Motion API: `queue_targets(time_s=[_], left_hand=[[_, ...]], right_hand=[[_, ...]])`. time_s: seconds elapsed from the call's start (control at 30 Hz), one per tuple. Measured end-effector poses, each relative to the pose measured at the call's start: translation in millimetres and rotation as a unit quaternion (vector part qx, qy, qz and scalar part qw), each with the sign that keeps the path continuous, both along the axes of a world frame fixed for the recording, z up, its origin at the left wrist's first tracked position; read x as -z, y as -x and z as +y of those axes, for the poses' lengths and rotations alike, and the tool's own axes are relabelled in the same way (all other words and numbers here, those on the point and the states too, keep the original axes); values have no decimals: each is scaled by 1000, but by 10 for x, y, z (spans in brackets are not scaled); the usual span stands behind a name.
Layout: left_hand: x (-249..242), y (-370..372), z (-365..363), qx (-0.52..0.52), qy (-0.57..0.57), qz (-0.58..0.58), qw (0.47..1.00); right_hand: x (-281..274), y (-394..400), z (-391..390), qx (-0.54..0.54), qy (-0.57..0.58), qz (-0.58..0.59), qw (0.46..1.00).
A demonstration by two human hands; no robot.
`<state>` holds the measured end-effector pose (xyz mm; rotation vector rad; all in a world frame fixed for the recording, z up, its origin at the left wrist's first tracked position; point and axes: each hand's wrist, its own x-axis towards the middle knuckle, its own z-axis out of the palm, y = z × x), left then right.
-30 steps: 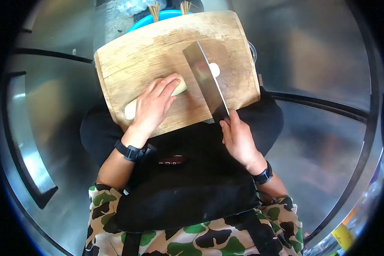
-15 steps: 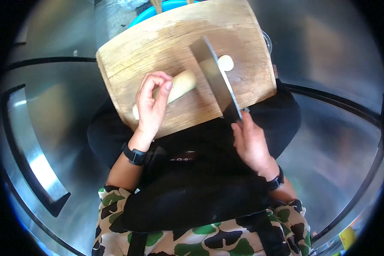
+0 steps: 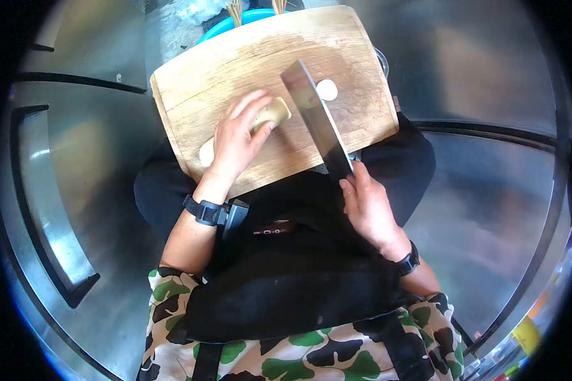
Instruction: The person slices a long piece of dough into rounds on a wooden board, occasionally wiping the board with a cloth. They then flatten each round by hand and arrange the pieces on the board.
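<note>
On the wooden cutting board (image 3: 197, 82) lies a pale, long vegetable (image 3: 279, 110), slanting from lower left to upper right. My left hand (image 3: 238, 136) is wrapped over its upper part, hiding the middle, and its rounded pale lower end shows beside my wrist. A cleaver (image 3: 318, 120) is in my right hand (image 3: 370, 206), fingers closed round the handle at the board's near edge. Its wide blade is over the board, right of the vegetable and apart from it. Just right of the blade lies a round white slice (image 3: 327, 90).
The board rests across my lap. Behind its far edge are a blue basin (image 3: 254, 16), wooden sticks and a clear plastic bag (image 3: 200, 9). A glass rim (image 3: 382, 62) shows at the right edge. Metal panels with dark seams stand on both sides.
My left hand has moved up and right along the vegetable and closed over it. The cleaver has shifted slightly left. The whole view has shifted a little.
</note>
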<state>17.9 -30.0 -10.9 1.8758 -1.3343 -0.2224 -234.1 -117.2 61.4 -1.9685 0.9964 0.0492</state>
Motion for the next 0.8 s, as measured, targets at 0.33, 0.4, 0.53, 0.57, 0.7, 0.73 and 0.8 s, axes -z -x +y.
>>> queue_targets(time_s=[0.33,0.4,0.53,0.57,0.7,0.73,0.8], left_hand=[[-7,91,12,14,-70,-50,996],[-7,106,13,9,-71,-50,996],[-24,120,8,7,-69,-52,996],[-27,124,6,6,-72,-53,996],[-13,127,7,0,-75,-60,995],[-11,125,8,-3,-77,-62,995],[-16,134,3,-9,-85,-65,994]], right_hand=[[10,-61,17,-52,39,-19,998],[11,-72,23,-59,44,-21,997],[14,-97,35,-65,51,-14,996],[17,-103,36,-65,51,-10,996],[49,-122,62,-73,71,2,995],[49,-139,72,-77,77,8,994],[47,-168,88,-86,77,24,993]])
